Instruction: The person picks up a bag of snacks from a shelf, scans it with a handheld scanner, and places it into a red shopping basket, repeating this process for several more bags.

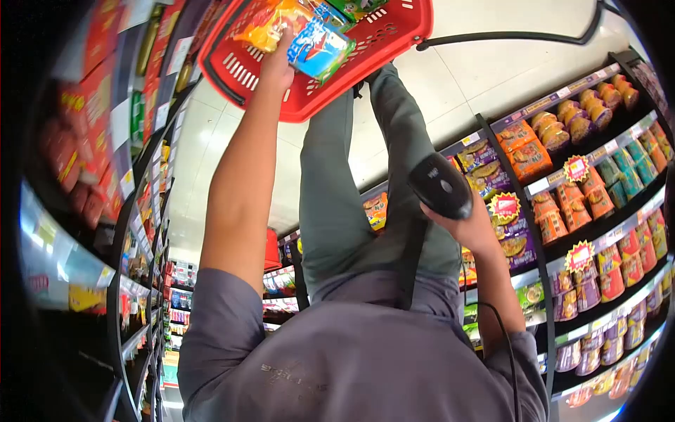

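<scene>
My left hand (pixel 279 65) is at the red plastic basket (pixel 295 107), its fingers closed on a packet with orange and blue printing (pixel 320 48). Part of its grip is hidden behind the packet. Behind it in the basket lies a green packet (pixel 358 7). My right hand (pixel 470 228) is wrapped round a black handheld scanner (pixel 441 186) with a rounded head, held in front of my right thigh. The scanner's lower part is hidden by the hand.
Shelves of instant noodles in cups and packets (pixel 583 204) stand on my right, with red-and-yellow price tags (pixel 576 169). Another tall shelf (pixel 130 211) runs close on my left. The basket's black handle (pixel 517 39) sticks out over the pale tiled floor (pixel 464 77).
</scene>
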Available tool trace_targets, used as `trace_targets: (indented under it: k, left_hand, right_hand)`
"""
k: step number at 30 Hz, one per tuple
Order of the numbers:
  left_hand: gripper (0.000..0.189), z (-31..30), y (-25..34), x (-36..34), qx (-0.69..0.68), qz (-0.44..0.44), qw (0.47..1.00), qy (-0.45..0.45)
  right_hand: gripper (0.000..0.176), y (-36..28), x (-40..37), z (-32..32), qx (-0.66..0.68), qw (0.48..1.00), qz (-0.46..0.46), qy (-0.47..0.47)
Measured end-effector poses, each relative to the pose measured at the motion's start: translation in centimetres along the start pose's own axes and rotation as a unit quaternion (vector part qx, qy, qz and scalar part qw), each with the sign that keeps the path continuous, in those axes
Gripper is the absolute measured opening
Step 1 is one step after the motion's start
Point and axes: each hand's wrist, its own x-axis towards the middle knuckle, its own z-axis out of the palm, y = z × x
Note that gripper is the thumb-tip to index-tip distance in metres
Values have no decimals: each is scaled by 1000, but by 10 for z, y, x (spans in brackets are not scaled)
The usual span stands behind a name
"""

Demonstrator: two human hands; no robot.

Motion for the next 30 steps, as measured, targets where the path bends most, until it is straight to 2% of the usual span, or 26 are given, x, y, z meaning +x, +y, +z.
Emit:
trace_targets:
  k: [2,5,7,8,9,10,11,12,13,15,16,17,18,19,20,21,22,24,25,27,28,29,30]
  left_hand:
    - [50,-2,-11,42,-15,-37,999,-6]
    - [43,-3,-27,90,24,-29,999,-7]
    - [56,3,-28,108,105,-5,988,-112]
    - [64,7,-24,103,170,-13,985,7]
    - [64,13,-20,91,170,-18,985,9]
    - [52,15,-14,79,386,4,917,102]
    - [42,18,-3,68,578,33,793,189]
    - [44,-23,-18,95,633,51,753,171]
    - [45,-25,-18,78,628,67,767,114]
    - [48,-35,-32,37,480,90,872,16]
    - [43,-13,-24,-5,507,70,858,34]
    - [37,-2,-17,-42,395,-16,919,-7]
    - [34,-16,-29,-56,303,-14,951,-60]
    - [35,-34,-41,-67,396,34,916,-56]
    - [38,-11,-26,-109,477,-2,879,15]
    - [38,-33,-42,-114,548,62,834,8]
    - [37,-16,-19,-150,510,-7,860,-24]
    - [35,-9,-3,-187,518,3,855,-36]
    - [35,-4,10,-200,518,-5,854,-46]
    - [35,11,38,-228,497,38,866,-37]
    - [35,15,50,-240,477,55,877,-25]
    - [35,12,59,-245,476,68,877,-30]
    - [34,5,70,-241,454,87,886,-37]
  right_hand:
    - [36,18,11,-3,77,996,41,6]
    - [35,43,19,-8,41,996,83,9]
    - [33,47,29,-10,46,995,86,6]
    - [37,43,31,-11,40,994,104,-6]
    - [41,40,29,-12,37,991,124,-19]
    - [32,49,29,-8,42,997,69,-4]
    - [32,51,26,-5,43,997,65,-7]
    - [32,49,24,-4,53,997,58,-8]
    - [32,46,20,-3,62,997,48,-6]
    - [31,49,8,-3,47,999,5,9]
    - [31,47,-1,-4,8,1000,-17,16]
    - [31,44,-10,-5,-31,998,-40,24]
    - [33,39,-19,-8,-56,997,-39,20]
    - [33,35,-28,-11,-58,996,-64,33]
    - [34,32,-37,-13,-83,993,-67,51]
    - [35,28,-45,-15,-109,989,-71,71]
    - [35,25,-53,-19,-113,985,-97,86]
    - [38,19,-64,-27,-192,971,-76,120]
    - [38,15,-68,-32,-195,967,-96,136]
    - [38,15,-73,-39,-244,956,-39,159]
    - [35,33,-68,-43,-236,947,-89,199]
    - [35,41,-68,-47,-235,944,-97,210]
    - [33,45,-65,-54,-166,968,-21,188]
